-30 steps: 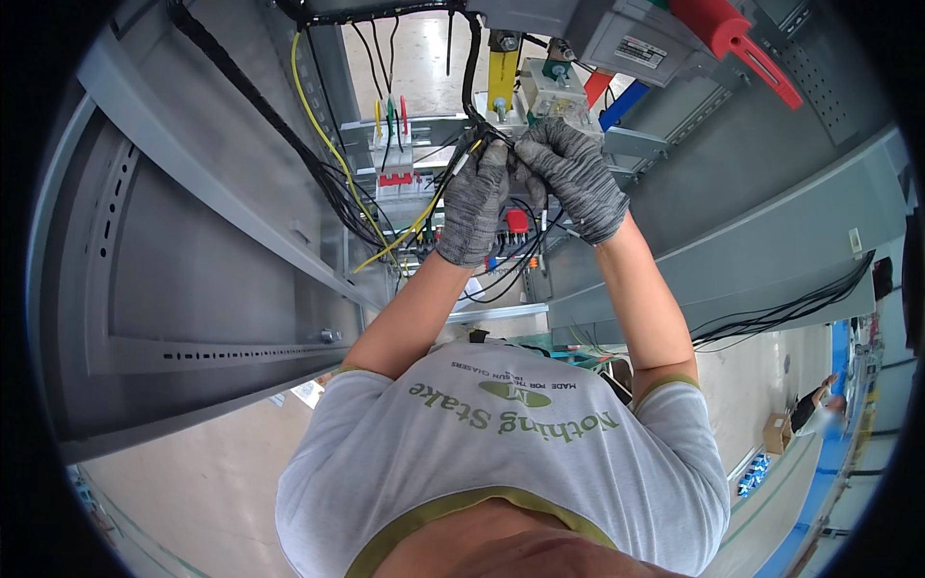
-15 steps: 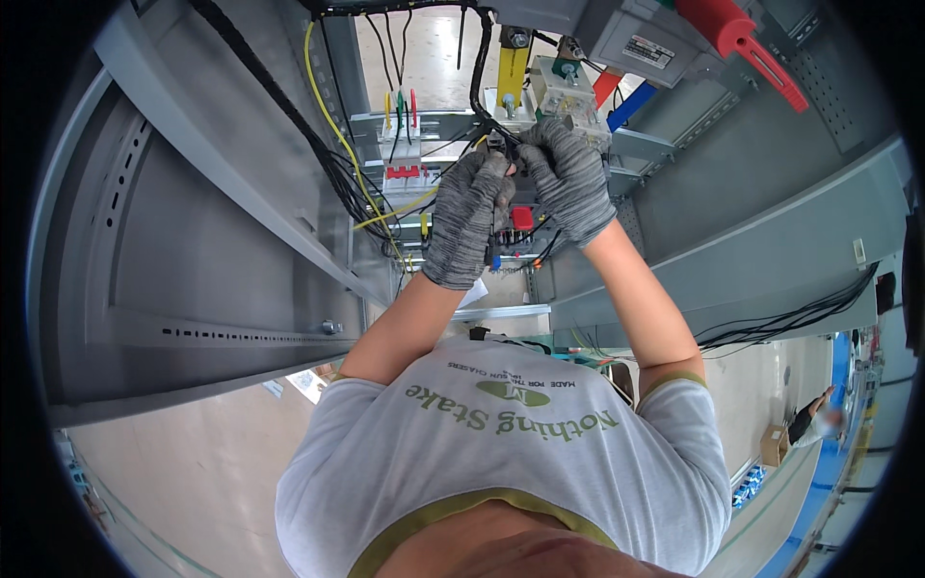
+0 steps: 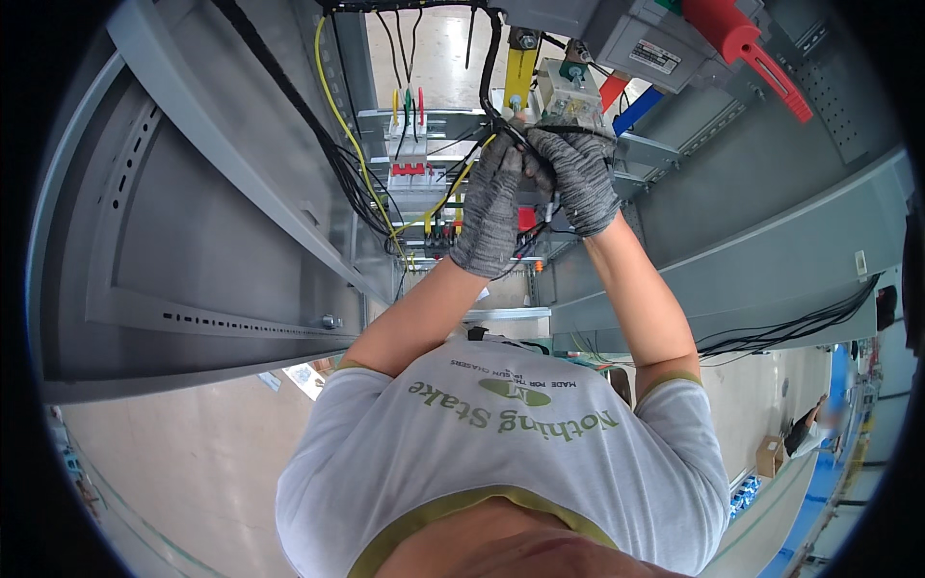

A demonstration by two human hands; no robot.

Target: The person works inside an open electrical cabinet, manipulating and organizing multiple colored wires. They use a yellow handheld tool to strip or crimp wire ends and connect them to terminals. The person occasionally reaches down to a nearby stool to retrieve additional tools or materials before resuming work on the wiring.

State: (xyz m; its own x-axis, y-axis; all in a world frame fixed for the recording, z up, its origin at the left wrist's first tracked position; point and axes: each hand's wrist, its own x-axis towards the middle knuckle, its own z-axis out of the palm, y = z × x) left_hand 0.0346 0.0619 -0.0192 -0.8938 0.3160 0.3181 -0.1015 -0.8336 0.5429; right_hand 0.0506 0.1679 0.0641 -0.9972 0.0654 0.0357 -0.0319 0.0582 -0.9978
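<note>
Both hands wear grey knit gloves with bare fingertips and meet at a black wire bundle (image 3: 489, 77) that hangs down inside a metal cabinet. My left hand (image 3: 491, 212) is closed, its fingertips pinching the bundle's lower part. My right hand (image 3: 576, 178) is closed beside it, fingers curled round black wires from the same bundle. A thin black strand (image 3: 576, 128) arcs over the right knuckles; I cannot tell whether it is a wire or a tie. A yellow wire (image 3: 462, 180) runs down left of my left hand. The fingers partly hide what they grip.
A small breaker with red toggles (image 3: 409, 170) sits left of my hands. Behind them are a yellow busbar (image 3: 519, 72) and a clear-covered block (image 3: 570, 91). A red handle (image 3: 737, 39) juts in at upper right. Grey cabinet walls (image 3: 222, 222) flank me. A person (image 3: 807, 432) is far right.
My fingers have shifted along the bundle and my left hand has moved slightly right. The black strand now arcs over my right knuckles. The whole view has shifted a little.
</note>
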